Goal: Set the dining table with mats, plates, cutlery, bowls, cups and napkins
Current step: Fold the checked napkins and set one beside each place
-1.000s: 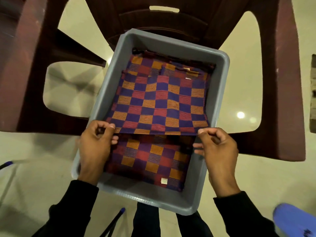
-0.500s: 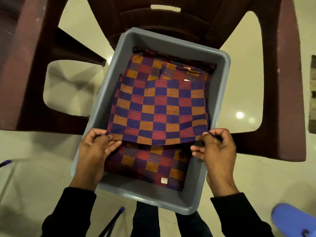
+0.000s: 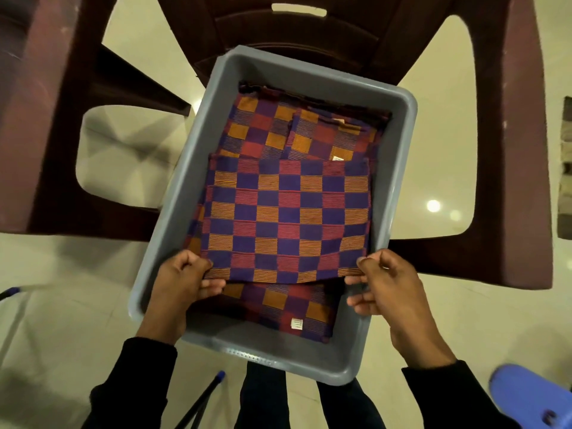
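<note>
Top mat (image 3: 286, 218) now drawn nearer, lifted off stack in bin (image 3: 399, 168); left hand (image 3: 182, 281), right hand (image 3: 387, 284) pinch its near corners. Ready for tabletop.

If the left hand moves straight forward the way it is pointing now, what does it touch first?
Probably the far wall of the grey tub. The left hand already pinches the top mat; depth is unclear.

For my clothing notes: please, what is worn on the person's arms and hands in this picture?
Both arms are covered by long black sleeves that end at the wrists. The left hand and the right hand are bare: no gloves, and no rings, watch or bracelet can be seen. The sleeves look plain, with no visible markings.
</note>
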